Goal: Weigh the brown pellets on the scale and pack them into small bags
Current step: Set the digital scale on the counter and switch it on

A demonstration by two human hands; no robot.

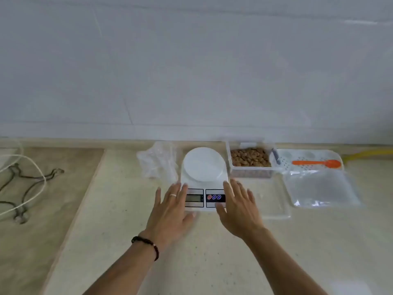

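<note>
A white digital scale (pixel 203 167) with a round platform stands at the back of the counter, its display and three buttons facing me. My left hand (pixel 170 211) lies flat over the scale's front left corner, fingers straight. My right hand (pixel 239 207) is spread over the front right corner, thumb near the buttons. Brown pellets (pixel 249 159) fill a clear box just right of the scale. An orange spoon (pixel 316 163) lies on a white perforated tray (pixel 285 161). Crumpled clear small bags (pixel 158 161) sit left of the scale.
A clear lid (pixel 274 201) lies flat right of the scale, and a clear plastic pouch (pixel 321 188) lies beyond it. Metal wire hooks and a white cable (pixel 25 184) lie on the lower counter at the left. A wall stands close behind everything.
</note>
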